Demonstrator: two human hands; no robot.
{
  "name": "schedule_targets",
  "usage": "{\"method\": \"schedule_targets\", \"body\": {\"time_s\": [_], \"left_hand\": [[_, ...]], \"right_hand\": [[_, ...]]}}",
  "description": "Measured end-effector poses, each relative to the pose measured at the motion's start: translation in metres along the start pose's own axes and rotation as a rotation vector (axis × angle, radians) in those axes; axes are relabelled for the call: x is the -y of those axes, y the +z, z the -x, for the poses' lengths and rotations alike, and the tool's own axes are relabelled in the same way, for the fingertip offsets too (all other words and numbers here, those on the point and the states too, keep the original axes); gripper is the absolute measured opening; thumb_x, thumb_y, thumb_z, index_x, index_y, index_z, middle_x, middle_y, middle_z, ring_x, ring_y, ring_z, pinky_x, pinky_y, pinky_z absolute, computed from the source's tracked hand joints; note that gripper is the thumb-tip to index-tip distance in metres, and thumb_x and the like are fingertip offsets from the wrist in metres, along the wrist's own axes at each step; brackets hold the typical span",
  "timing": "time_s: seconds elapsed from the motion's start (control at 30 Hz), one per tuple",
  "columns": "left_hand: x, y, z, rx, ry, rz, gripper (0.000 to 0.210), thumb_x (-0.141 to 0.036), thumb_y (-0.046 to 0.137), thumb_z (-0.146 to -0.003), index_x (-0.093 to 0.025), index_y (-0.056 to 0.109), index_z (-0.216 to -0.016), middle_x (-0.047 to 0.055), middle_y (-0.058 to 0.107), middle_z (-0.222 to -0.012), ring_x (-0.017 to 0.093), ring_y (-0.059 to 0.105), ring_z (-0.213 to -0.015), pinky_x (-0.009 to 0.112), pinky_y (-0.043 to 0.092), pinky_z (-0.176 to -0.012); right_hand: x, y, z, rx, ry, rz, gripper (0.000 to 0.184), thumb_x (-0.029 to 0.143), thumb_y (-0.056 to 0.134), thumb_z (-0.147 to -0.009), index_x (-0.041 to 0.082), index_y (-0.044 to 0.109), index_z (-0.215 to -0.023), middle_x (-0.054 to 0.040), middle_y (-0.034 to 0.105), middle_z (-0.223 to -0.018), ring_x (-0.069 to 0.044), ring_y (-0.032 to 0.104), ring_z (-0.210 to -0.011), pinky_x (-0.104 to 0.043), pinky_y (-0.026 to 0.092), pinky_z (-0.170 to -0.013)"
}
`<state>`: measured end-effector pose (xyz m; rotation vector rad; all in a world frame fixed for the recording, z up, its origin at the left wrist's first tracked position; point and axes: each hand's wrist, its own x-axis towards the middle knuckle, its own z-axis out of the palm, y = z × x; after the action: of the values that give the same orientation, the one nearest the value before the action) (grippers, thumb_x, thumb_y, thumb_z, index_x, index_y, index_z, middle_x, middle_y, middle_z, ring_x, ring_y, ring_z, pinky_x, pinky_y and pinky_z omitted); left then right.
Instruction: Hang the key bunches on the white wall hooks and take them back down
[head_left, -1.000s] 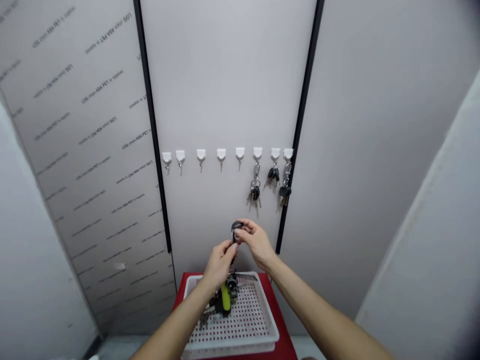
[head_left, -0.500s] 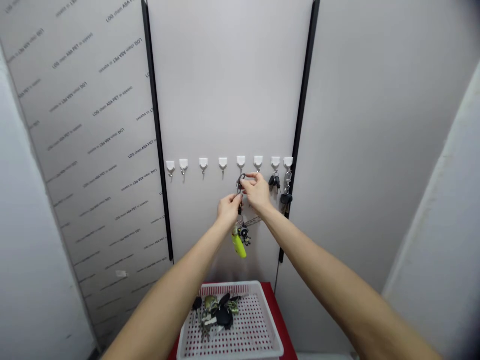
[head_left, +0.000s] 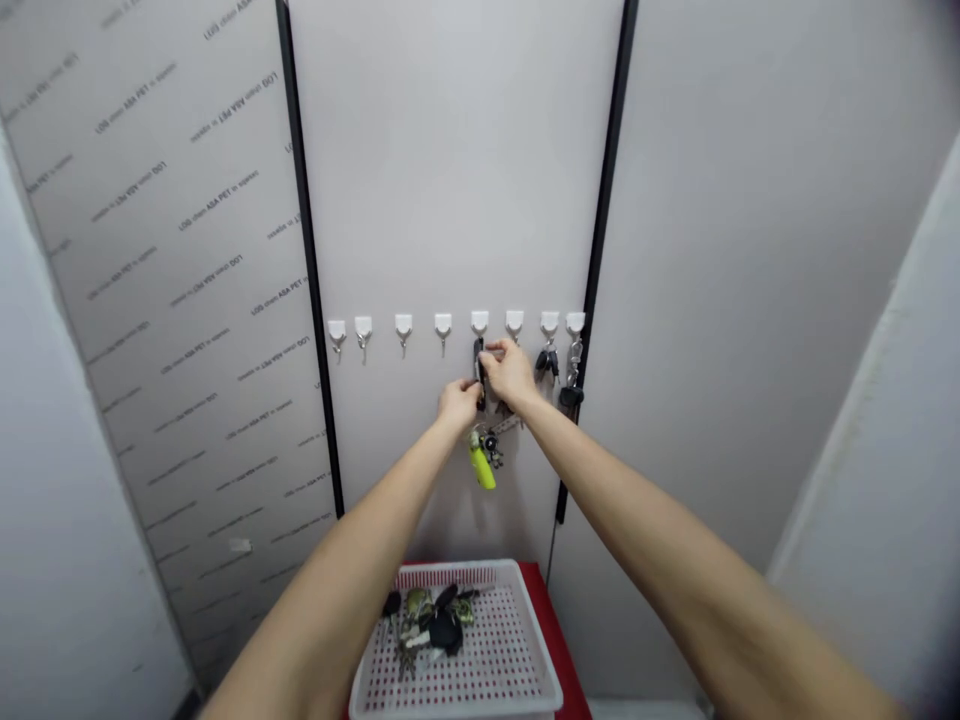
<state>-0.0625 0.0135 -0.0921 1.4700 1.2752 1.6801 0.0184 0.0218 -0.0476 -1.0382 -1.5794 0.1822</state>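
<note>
Both my hands are at a bunch of keys on a dark strap, just under the fifth white hook (head_left: 480,322) from the left. My right hand (head_left: 510,375) pinches the upper part of the dark strap (head_left: 478,350) close below that hook. Lower down, my left hand (head_left: 460,403) has its fingers closed on the strap's left side. A bright yellow-green fob (head_left: 482,468) and several small metal keys (head_left: 495,455) dangle beneath. Whether the strap is over the hook's tip cannot be made out.
On the right, black-headed keys (head_left: 547,362) and a chained key set (head_left: 572,395) hang from the last two hooks. Below, a white perforated basket (head_left: 525,640) with several keys (head_left: 442,630) stands on a red surface (head_left: 551,620). Black strips (head_left: 307,250) edge the wall panel.
Both hands have risen slightly, bringing the strap up against the fifth hook. The yellow-green fob hangs a little higher and the strap is now more upright.
</note>
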Motion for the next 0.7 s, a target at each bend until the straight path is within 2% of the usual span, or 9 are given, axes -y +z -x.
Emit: {"method": "schedule_targets", "body": {"time_s": [0.1, 0.17, 0.23, 0.37, 0.43, 0.53, 0.7], "left_hand": [[0.019, -0.017, 0.024, -0.003, 0.017, -0.109, 0.024, -0.014, 0.045, -0.061, -0.011, 0.053, -0.084, 0.007, 0.057, -0.084, 0.012, 0.05, -0.077, 0.023, 0.035, -0.073], [0.044, -0.035, 0.051, 0.075, 0.04, -0.218, 0.026, -0.014, 0.044, -0.063, -0.011, 0.052, -0.087, 0.007, 0.056, -0.089, 0.011, 0.049, -0.08, 0.023, 0.035, -0.076], [0.075, -0.055, 0.084, 0.162, 0.004, -0.329, 0.025, -0.015, 0.042, -0.064, -0.011, 0.052, -0.086, 0.007, 0.056, -0.089, 0.012, 0.049, -0.08, 0.024, 0.035, -0.076], [0.131, -0.086, 0.149, 0.261, -0.112, -0.564, 0.025, -0.016, 0.04, -0.065, -0.011, 0.052, -0.086, 0.008, 0.056, -0.088, 0.013, 0.049, -0.08, 0.026, 0.036, -0.075], [0.147, -0.092, 0.17, 0.332, -0.104, -0.664, 0.025, -0.016, 0.04, -0.065, -0.013, 0.052, -0.087, 0.007, 0.055, -0.088, 0.014, 0.049, -0.081, 0.026, 0.036, -0.075], [0.154, -0.093, 0.185, 0.455, -0.025, -0.794, 0.026, -0.017, 0.042, -0.064, -0.016, 0.051, -0.088, 0.006, 0.054, -0.091, 0.016, 0.046, -0.086, 0.028, 0.033, -0.078], [0.154, -0.089, 0.189, 0.537, 0.029, -0.892, 0.026, -0.022, 0.045, -0.062, -0.018, 0.051, -0.087, 0.005, 0.053, -0.091, 0.018, 0.044, -0.087, 0.029, 0.033, -0.076]], "right_hand": [[-0.01, -0.006, 0.033, -0.088, -0.108, -0.044, 0.022, 0.024, 0.043, -0.063, 0.013, 0.049, -0.081, -0.0045, 0.055, -0.073, -0.012, 0.049, -0.065, -0.025, 0.037, -0.064], [-0.023, -0.007, 0.067, -0.047, -0.17, -0.051, 0.022, 0.022, 0.041, -0.065, 0.013, 0.049, -0.083, -0.0046, 0.054, -0.078, -0.011, 0.048, -0.067, -0.024, 0.037, -0.064], [-0.041, -0.004, 0.11, 0.148, -0.195, -0.031, 0.019, 0.02, 0.041, -0.065, 0.014, 0.05, -0.082, -0.0037, 0.054, -0.077, -0.011, 0.048, -0.065, -0.023, 0.037, -0.062], [-0.08, 0.013, 0.197, 0.682, -0.128, 0.111, 0.017, 0.015, 0.041, -0.064, 0.014, 0.053, -0.077, -0.0033, 0.056, -0.071, -0.011, 0.049, -0.064, -0.023, 0.037, -0.062], [-0.096, 0.023, 0.226, 0.828, -0.108, 0.191, 0.02, 0.012, 0.042, -0.063, 0.015, 0.054, -0.079, -0.0046, 0.056, -0.077, -0.013, 0.049, -0.072, -0.024, 0.036, -0.067], [-0.11, 0.033, 0.246, 0.865, -0.083, 0.293, 0.027, 0.011, 0.04, -0.063, 0.015, 0.053, -0.087, -0.0066, 0.054, -0.089, -0.015, 0.045, -0.084, -0.025, 0.033, -0.074], [-0.115, 0.037, 0.249, 0.904, -0.057, 0.35, 0.021, 0.018, 0.039, -0.066, 0.016, 0.054, -0.08, -0.0057, 0.054, -0.08, -0.014, 0.047, -0.076, -0.023, 0.033, -0.068]]}}
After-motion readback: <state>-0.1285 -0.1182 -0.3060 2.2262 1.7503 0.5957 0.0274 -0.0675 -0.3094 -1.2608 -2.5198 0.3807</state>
